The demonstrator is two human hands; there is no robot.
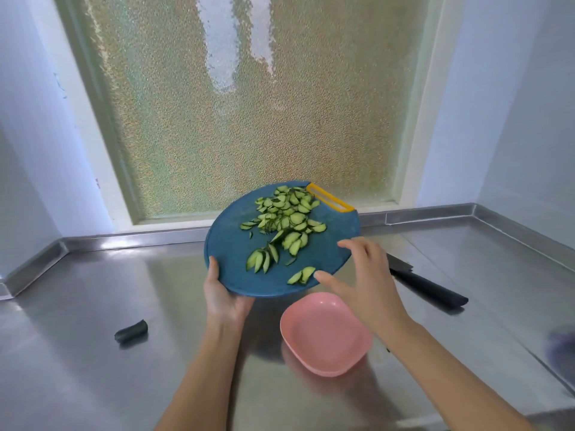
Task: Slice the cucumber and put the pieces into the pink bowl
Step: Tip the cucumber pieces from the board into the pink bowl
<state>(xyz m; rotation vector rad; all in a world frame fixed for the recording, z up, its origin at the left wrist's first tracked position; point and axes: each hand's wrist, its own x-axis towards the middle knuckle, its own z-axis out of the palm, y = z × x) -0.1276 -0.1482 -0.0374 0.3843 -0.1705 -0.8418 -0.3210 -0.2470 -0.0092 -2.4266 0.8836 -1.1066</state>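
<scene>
My left hand (222,293) grips the near left rim of a round blue cutting board (231,244) with a yellow handle slot, held tilted above the counter. Several thin cucumber slices (284,222) lie spread over the board's upper and middle part. My right hand (364,275) hovers with fingers spread at the board's near right edge, fingertips beside the lowest slices, holding nothing. The pink bowl (325,334) stands empty on the steel counter just below the board's lower edge.
A dark cucumber end piece (131,331) lies on the counter at the left. A black-handled knife (426,287) rests right of my right hand, partly hidden by it. A frosted window sits behind the steel counter (93,353), with walls on both sides.
</scene>
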